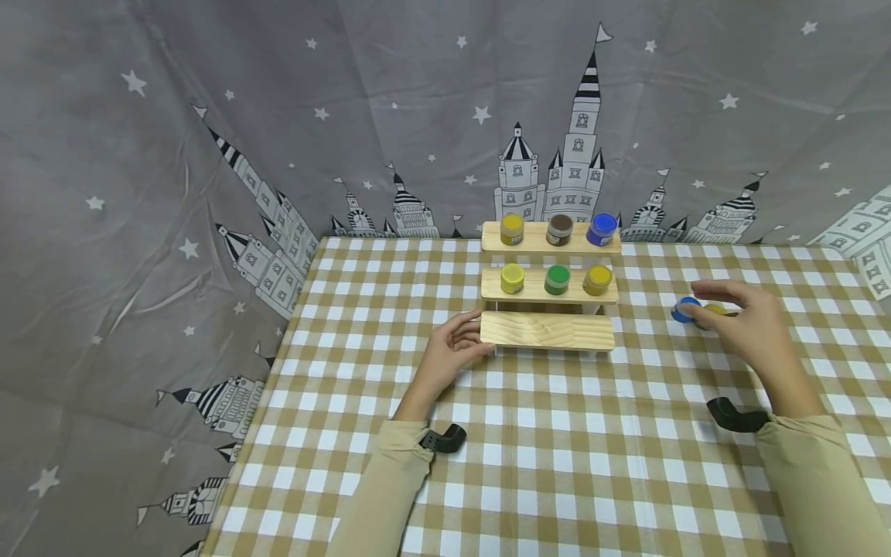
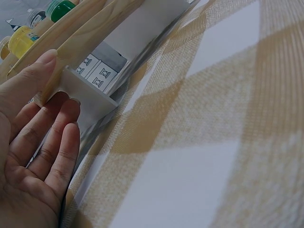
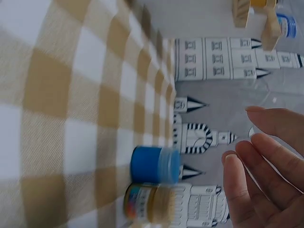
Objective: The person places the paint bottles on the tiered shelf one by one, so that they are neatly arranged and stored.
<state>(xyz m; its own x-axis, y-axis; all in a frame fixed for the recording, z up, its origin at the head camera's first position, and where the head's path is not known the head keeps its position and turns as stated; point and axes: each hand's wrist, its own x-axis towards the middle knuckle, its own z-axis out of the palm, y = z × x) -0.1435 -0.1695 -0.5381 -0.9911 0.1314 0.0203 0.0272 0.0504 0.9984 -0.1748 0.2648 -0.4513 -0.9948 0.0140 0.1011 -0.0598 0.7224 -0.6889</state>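
A three-tier wooden rack [image 1: 550,331] stands on the table, its planks joined by white supports. My left hand [image 1: 448,352] grips the left end of its lowest plank, thumb at the front corner and fingers at the end and underside in the left wrist view. Off to the right, a blue paint jar [image 1: 684,309] and a yellow-ochre paint jar [image 3: 137,204] stand side by side on the cloth. Over them hovers my right hand [image 1: 755,329], thumb and fingers apart and loosely bent. The right wrist view shows it holding nothing, with a gap to both jars.
On the top tier stand an ochre jar [image 1: 512,230], a brown jar [image 1: 559,230] and a dark blue jar [image 1: 602,230]. The middle tier bears a yellow jar [image 1: 512,278], a green jar [image 1: 557,280] and another ochre jar [image 1: 597,280]. A grey castle-print curtain [image 1: 418,93] hangs behind the checked tablecloth [image 1: 362,348].
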